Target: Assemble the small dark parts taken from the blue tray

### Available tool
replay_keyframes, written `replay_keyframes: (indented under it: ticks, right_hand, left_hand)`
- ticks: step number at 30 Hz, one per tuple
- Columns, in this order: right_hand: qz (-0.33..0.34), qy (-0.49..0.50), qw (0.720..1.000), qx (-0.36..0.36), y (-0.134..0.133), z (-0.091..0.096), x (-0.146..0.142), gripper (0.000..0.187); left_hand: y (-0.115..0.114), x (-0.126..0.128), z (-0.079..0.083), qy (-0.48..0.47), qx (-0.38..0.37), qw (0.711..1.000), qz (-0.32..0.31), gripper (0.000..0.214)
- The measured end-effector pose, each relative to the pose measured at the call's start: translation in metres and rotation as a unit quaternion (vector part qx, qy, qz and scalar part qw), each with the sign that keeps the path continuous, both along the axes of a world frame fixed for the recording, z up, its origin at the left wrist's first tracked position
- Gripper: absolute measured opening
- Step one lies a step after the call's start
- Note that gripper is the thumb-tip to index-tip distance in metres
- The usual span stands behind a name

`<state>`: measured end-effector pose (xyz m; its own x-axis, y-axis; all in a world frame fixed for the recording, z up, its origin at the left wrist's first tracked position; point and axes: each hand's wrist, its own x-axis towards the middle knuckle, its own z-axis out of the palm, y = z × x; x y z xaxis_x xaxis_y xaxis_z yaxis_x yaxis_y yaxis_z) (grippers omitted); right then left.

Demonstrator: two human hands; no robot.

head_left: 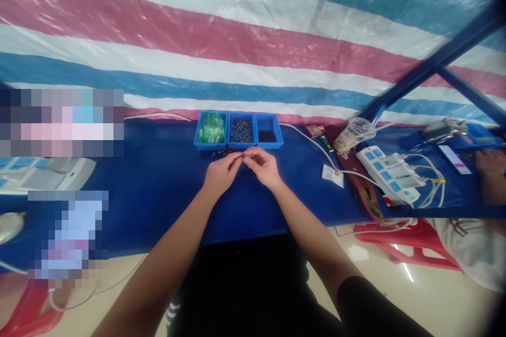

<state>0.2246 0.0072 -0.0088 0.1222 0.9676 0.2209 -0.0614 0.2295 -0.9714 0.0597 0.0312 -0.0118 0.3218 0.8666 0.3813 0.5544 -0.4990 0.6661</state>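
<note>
My left hand and my right hand meet above the blue table, their fingertips pinched together. Whatever small dark thing sits between the fingertips is too small to name. Just beyond them stand three blue bins side by side. In the left bin lies a green plastic bag with pale pieces. Small metal parts fill part of the middle bin, and small black parts lie in the right one. A few small dark parts rest on the table beside my left hand.
At right are a plastic cup, a white power strip with plugged cables, a small white packet and a phone. Another person's hand is at the far right. A second power strip lies left.
</note>
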Motion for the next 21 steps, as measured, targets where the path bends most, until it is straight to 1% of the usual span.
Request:
replay_keyframes:
  ticks: [4,6,8,10,13,16,19,21]
  right_hand:
    - [-0.017,0.018,1.0,-0.017,0.0007,-0.0028,-0.0006,0.031]
    - [-0.036,-0.006,0.999,-0.025,0.0,-0.0021,-0.0003,0.03]
    - [-0.045,-0.052,0.998,-0.01,-0.0014,0.0001,0.0006,0.027]
    - [-0.039,-0.097,0.994,0.018,-0.0028,0.0028,0.0013,0.024]
    - [-0.019,-0.125,0.991,0.038,-0.0035,0.0045,0.0012,0.023]
    - [-0.012,-0.098,0.995,0.025,-0.0022,0.0027,-0.0003,0.025]
    - [-0.007,-0.048,0.999,-0.004,-0.0004,0.0007,-0.0019,0.027]
    - [0.0,-0.01,1.0,-0.02,0.0006,0.0002,-0.003,0.033]
  left_hand:
    - [-0.0002,0.001,0.0005,-0.009,-0.004,1.0,0.029,0.03]
    - [-0.0004,0.0012,0.0006,-0.015,0.006,0.999,0.037,0.029]
    - [-0.0008,0.0012,0.0006,-0.016,0.014,0.999,0.033,0.028]
    - [-0.0013,0.0012,0.0006,-0.018,0.017,0.999,0.027,0.028]
    - [-0.0017,0.0012,0.0005,-0.029,0.017,0.999,0.026,0.027]
    - [-0.0017,0.0012,0.0004,-0.045,0.012,0.999,0.021,0.027]
    - [-0.0022,0.001,0.0002,-0.056,0.001,0.998,0.004,0.028]
    - [-0.0029,0.0007,0.0003,-0.066,-0.003,0.998,-0.002,0.027]
